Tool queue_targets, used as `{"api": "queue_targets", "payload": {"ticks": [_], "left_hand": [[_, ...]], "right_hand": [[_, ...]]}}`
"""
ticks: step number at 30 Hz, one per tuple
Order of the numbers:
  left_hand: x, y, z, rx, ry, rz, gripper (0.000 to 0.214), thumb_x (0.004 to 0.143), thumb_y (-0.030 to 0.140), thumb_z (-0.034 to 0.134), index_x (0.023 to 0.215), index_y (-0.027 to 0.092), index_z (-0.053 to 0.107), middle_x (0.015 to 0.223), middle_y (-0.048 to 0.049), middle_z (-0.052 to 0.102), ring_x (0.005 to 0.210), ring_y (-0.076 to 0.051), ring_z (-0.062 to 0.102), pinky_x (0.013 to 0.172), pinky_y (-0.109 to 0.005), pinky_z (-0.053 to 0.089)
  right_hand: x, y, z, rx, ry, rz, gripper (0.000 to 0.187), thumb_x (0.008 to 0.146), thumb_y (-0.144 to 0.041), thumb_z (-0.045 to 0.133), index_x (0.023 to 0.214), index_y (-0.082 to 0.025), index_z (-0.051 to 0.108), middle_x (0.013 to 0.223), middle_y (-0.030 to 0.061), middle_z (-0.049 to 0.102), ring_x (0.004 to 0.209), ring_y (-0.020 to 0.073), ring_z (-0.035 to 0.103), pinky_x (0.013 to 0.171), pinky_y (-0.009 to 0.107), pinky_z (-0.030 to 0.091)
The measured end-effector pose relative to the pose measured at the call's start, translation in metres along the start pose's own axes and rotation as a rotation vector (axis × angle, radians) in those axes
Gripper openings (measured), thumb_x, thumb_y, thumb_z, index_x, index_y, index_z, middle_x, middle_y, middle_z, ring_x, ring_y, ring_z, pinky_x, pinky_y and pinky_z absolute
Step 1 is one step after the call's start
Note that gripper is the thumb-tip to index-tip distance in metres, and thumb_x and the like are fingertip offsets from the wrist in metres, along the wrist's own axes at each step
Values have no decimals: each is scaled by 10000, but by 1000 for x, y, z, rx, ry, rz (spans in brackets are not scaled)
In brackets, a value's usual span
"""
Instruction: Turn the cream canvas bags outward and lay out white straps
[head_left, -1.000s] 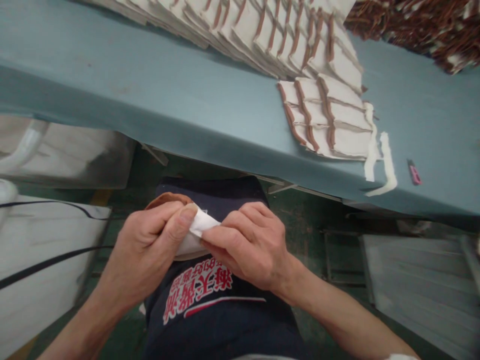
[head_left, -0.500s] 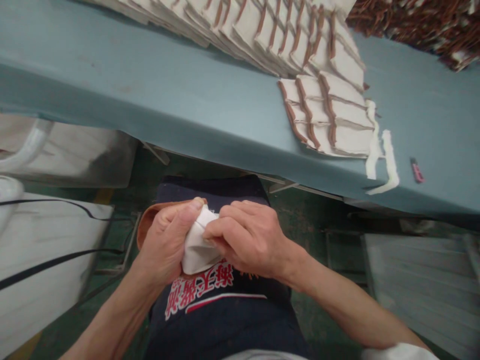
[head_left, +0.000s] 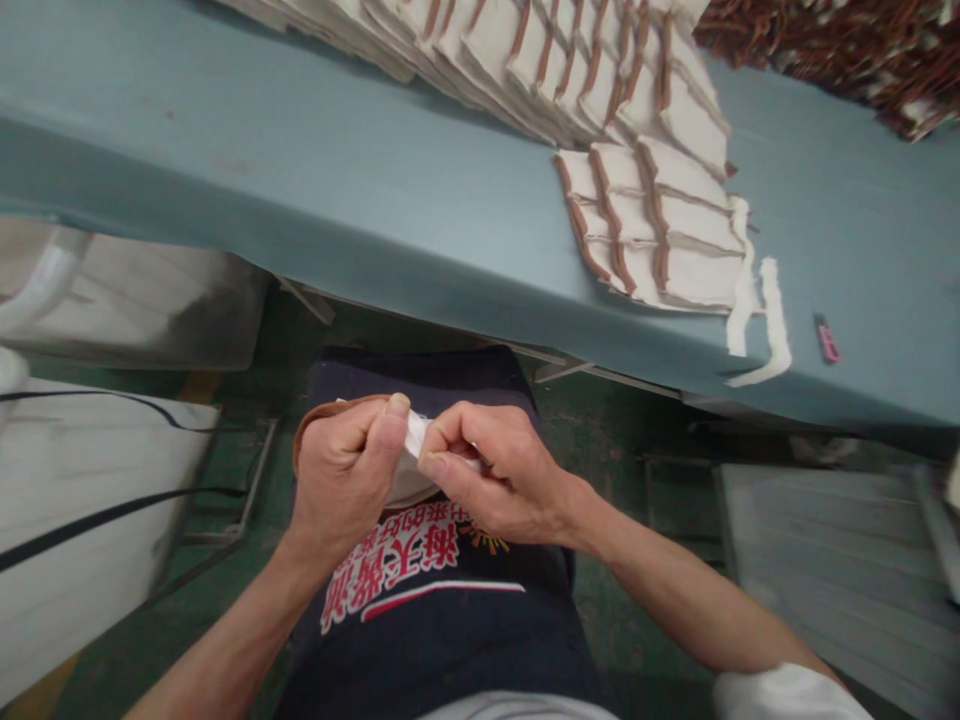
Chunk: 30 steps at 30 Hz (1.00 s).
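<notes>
Over my lap, both hands hold one small white fabric piece with a brown edge. My left hand grips it from the left, thumb pressed on top. My right hand pinches its right side with thumb and forefinger. Most of the piece is hidden behind my fingers. Under the hands lies my dark apron with red and white lettering.
A blue-grey table runs across in front of me. On it are overlapping rows of white pieces with brown trim, two white strips and a small pink object. A brown heap fills the far right corner. White bins stand below.
My hands drew closer together and the white piece has been folded smaller between them, so less of it shows. The view shifted slightly.
</notes>
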<state>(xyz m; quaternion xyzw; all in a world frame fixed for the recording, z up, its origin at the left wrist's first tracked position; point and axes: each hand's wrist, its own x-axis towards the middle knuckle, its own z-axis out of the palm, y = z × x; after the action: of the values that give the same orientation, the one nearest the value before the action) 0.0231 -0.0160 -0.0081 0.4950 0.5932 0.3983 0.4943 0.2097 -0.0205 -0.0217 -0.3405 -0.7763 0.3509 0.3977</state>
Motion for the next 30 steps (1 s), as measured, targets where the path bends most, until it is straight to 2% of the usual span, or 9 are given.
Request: {"api": "queue_targets", "payload": {"ticks": [3, 5, 10, 14, 17, 21, 24, 27, 30], "left_hand": [[-1, -9, 5, -80, 1, -120, 563, 794, 600, 827, 500, 234, 517, 528, 27, 471, 502, -122, 382, 456, -256, 307], [-1, -14, 10, -149, 14, -211, 545, 790, 658, 785, 542, 236, 546, 527, 28, 496, 464, -119, 397, 418, -247, 333], [3, -19, 21, -240, 23, -316, 523, 744, 701, 807, 651, 233, 593, 575, 23, 572, 467, -132, 485, 420, -250, 429], [5, -18, 18, -180, 8, -231, 590, 804, 762, 775, 627, 235, 580, 564, 31, 542, 473, -125, 449, 430, -248, 398], [5, -11, 7, -61, -17, -88, 633, 872, 707, 791, 553, 240, 509, 534, 49, 441, 486, -115, 368, 443, -259, 302], [5, -3, -8, 90, -17, 78, 623, 938, 651, 774, 555, 245, 498, 562, 43, 428, 547, -140, 365, 495, -295, 304], [6, -5, -16, 166, -5, 126, 591, 1013, 608, 702, 585, 248, 509, 583, 41, 440, 554, -149, 371, 494, -302, 306], [6, -10, -23, 204, -43, 142, 556, 1062, 569, 609, 614, 251, 521, 594, 44, 452, 530, -147, 384, 470, -296, 316], [5, -10, -29, 223, -113, 172, 525, 1029, 566, 595, 612, 257, 509, 591, 38, 472, 541, -158, 432, 466, -286, 339]], "right_hand": [[0, 6, 2, -256, -38, -175, 254, 1150, -260, 529, 912, -226, 610, 710, -39, 634, 591, 126, 520, 614, 291, 384], [1, 10, 4, -430, -17, -290, 309, 1169, -233, 502, 885, -221, 622, 691, -29, 640, 610, 142, 544, 630, 311, 371], [2, 18, 4, -591, 34, -356, 394, 1192, -211, 493, 820, -215, 623, 670, -35, 636, 603, 145, 501, 621, 320, 333], [3, 20, 2, -604, 76, -383, 385, 1197, -200, 519, 829, -223, 633, 660, -48, 623, 620, 148, 484, 623, 324, 323], [3, 19, 1, -624, 93, -405, 363, 1210, -210, 528, 872, -227, 660, 666, -48, 617, 637, 157, 479, 641, 327, 332], [2, 18, 4, -613, 117, -402, 339, 1229, -268, 524, 941, -210, 695, 684, -43, 634, 636, 163, 468, 639, 319, 353], [-1, 20, 6, -609, 134, -404, 337, 1229, -236, 497, 963, -206, 701, 680, -39, 636, 629, 169, 456, 629, 321, 355], [-5, 22, 5, -600, 147, -394, 322, 1221, -240, 512, 967, -207, 707, 671, -36, 634, 625, 173, 451, 627, 323, 358], [-7, 21, 1, -605, 142, -365, 302, 1208, -244, 542, 961, -210, 712, 686, -31, 661, 628, 166, 462, 641, 315, 364]]}}
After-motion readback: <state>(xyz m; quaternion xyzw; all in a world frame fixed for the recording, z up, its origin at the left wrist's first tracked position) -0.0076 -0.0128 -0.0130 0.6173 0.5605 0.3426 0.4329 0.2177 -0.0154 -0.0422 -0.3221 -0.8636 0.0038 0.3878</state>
